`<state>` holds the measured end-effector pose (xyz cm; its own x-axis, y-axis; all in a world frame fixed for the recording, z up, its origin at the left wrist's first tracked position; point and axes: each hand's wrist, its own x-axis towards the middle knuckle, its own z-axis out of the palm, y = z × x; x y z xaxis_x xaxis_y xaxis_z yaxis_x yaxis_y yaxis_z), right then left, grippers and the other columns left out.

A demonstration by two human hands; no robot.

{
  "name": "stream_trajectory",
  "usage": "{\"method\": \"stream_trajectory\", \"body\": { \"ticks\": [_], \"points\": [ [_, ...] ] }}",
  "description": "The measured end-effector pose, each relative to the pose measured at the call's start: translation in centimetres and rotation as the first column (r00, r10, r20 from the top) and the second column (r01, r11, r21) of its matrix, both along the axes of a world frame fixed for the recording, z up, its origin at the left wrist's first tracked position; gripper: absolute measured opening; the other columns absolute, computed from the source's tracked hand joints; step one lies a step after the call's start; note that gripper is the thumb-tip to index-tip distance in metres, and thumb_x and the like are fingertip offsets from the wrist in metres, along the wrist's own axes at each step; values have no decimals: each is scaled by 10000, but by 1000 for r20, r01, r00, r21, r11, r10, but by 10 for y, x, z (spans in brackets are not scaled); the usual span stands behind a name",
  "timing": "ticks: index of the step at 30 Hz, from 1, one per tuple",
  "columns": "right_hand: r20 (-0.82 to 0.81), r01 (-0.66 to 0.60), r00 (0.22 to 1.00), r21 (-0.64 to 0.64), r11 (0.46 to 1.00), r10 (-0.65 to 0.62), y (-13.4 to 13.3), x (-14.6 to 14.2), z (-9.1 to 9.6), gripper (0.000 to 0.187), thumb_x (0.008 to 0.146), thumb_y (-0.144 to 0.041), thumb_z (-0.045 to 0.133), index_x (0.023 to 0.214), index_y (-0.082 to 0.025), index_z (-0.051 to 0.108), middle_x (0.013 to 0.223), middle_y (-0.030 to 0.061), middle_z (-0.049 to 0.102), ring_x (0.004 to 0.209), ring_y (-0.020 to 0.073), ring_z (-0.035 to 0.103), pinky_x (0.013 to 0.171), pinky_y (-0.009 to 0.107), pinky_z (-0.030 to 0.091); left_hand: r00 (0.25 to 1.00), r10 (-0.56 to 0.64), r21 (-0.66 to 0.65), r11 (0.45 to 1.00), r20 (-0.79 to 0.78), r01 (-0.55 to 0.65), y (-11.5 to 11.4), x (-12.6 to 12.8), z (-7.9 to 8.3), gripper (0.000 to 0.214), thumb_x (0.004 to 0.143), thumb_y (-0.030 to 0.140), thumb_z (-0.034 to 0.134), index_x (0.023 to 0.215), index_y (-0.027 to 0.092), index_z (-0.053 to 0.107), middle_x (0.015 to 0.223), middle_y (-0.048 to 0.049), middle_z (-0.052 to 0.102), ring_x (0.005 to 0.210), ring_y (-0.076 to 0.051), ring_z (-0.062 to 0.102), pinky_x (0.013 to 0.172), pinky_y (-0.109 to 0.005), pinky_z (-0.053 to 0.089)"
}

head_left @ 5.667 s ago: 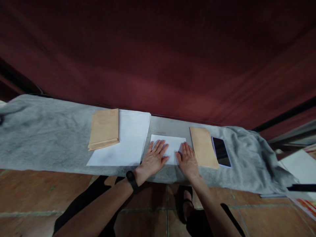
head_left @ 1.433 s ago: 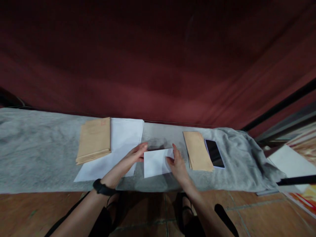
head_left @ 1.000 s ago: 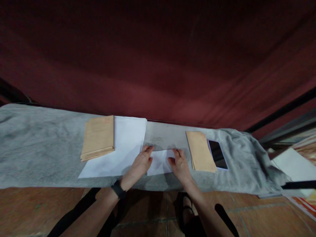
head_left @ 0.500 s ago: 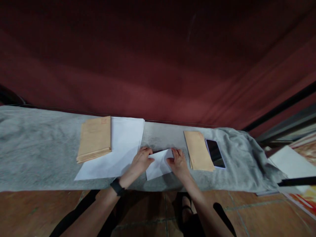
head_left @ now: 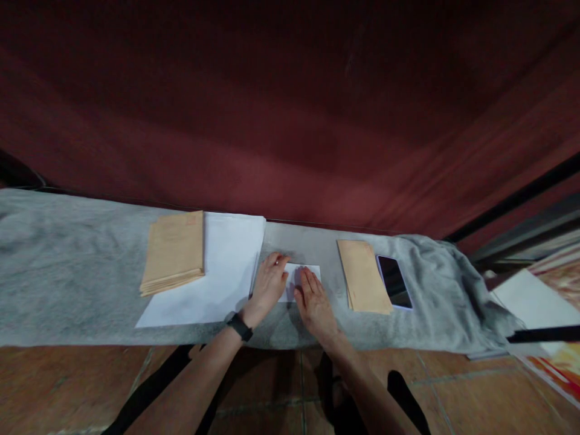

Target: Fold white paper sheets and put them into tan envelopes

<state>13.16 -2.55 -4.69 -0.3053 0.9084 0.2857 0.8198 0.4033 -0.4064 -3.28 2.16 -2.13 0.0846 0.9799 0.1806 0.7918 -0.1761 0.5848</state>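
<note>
A white sheet of paper (head_left: 292, 291), folded into a small rectangle, lies flat on the grey cloth between my hands. My left hand (head_left: 268, 283) has its fingers bent and its thumb at the paper's left edge, gripping it there. Stretched over the right part of the fold, my right hand (head_left: 313, 304) lies flat with its fingers extended and holds nothing. Left of my hands is a stack of larger white sheets (head_left: 229, 260), partly covered by a pile of brown envelopes (head_left: 176, 244). To the right are a few more brown envelopes (head_left: 365, 278).
A phone (head_left: 394, 281) with a pale purple edge lies beside the right-hand envelopes. The grey cloth (head_left: 77, 266) covers the long narrow surface, rumpled at its right end. A dark red wall (head_left: 290, 133) rises behind it. Printed sheets (head_left: 539, 299) are at the far right.
The paper was raised and held at both sides; now it is folded smaller and flat. My right hand has gone from pinching its edge to lying flat on it. My left hand moved slightly forward.
</note>
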Motion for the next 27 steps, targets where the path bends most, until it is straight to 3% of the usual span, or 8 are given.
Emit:
{"method": "stream_trajectory", "body": {
  "ticks": [3, 10, 15, 22, 27],
  "points": [
    [96, 26, 995, 12, 1000, -27, -5, -3, -6, 511, 1029, -243, 347, 1517, -111, 417, 1573, 148, 426, 1486, 245, 341, 1207, 462, 331, 999, -2, 105, 994, -52, 8, -17, 14, -10, 403, 957, 209, 472, 1347, 188, 573, 1480, -131, 513, 1398, -289, 441, 1169, -497, 353],
    [233, 17, 972, 69, 997, -33, -11, -4, -10, 614, 974, -127, 369, 1582, -148, 286, 1613, 143, 348, 1506, 258, 296, 1223, 507, 275, 975, -148, 85, 983, -168, 164, -53, 29, -32, 671, 1017, 499, 350, 1562, 114, 284, 1605, -186, 358, 1516, -295, 271, 1233, -507, 239],
    [209, 128, 967, 91, 988, -145, -12, -1, -13, 566, 1013, -187, 361, 1569, -94, 303, 1607, 176, 343, 1496, 274, 319, 1209, 503, 287, 971, -98, 53, 992, -219, 112, -55, 16, -30, 720, 1000, 522, 377, 1564, 84, 286, 1618, -198, 316, 1524, -308, 247, 1240, -508, 220],
    [202, 162, 962, 122, 979, -185, -15, 18, -17, 548, 1051, -288, 347, 1547, -56, 333, 1575, 214, 390, 1468, 307, 364, 1181, 517, 320, 966, -3, 125, 991, -257, 37, -59, 6, -37, 689, 982, 435, 433, 1579, 131, 271, 1609, -170, 351, 1516, -292, 275, 1235, -495, 252],
    [223, 186, 951, 141, 972, -214, -17, 28, -19, 579, 1053, -360, 373, 1529, -32, 355, 1574, 222, 390, 1459, 313, 374, 1172, 486, 340, 946, 55, 137, 991, -321, -11, -61, 3, -43, 663, 984, 402, 418, 1561, 97, 301, 1596, -186, 366, 1501, -290, 311, 1230, -478, 269]
  ]
}}
